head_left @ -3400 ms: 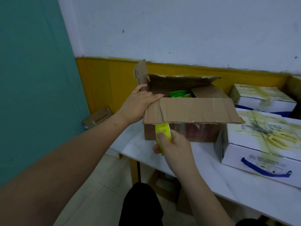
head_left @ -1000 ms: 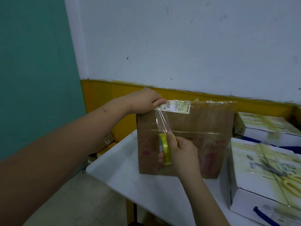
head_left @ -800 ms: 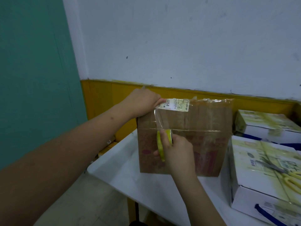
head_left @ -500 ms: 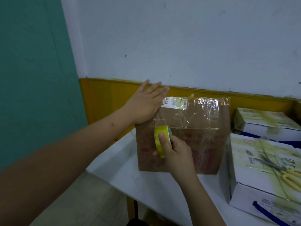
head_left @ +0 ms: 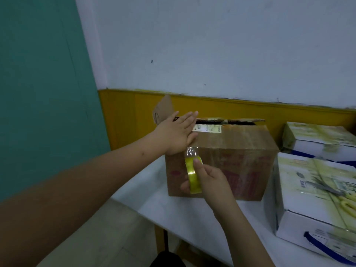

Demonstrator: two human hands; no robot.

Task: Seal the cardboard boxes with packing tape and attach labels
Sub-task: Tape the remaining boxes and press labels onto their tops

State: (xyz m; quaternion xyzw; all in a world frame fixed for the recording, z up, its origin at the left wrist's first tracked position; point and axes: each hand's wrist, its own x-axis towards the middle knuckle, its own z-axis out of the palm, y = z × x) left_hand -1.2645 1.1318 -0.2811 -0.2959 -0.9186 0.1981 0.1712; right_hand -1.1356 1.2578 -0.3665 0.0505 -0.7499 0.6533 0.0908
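Note:
A brown cardboard box (head_left: 237, 160) stands on the white table (head_left: 185, 212), with a white label (head_left: 208, 128) on its top flap. My left hand (head_left: 176, 132) lies flat on the box's top left corner, fingers spread, pressing clear tape down. My right hand (head_left: 209, 183) grips a yellow tape roll (head_left: 193, 175) against the box's front face, below the top edge. A short strip of clear tape runs from the roll up to the edge under my left palm. One side flap (head_left: 162, 110) sticks up at the back left.
Two white printed boxes with blue handles stand to the right, a near white box (head_left: 316, 205) and a far white box (head_left: 319, 139). Yellow-handled scissors (head_left: 339, 197) lie on the near one. A yellow wall panel runs behind the table. Floor lies to the left, below the table edge.
The box has tipped back so more of its top shows. My left hand has flattened onto the top corner. My right hand has drawn the roll down the front face.

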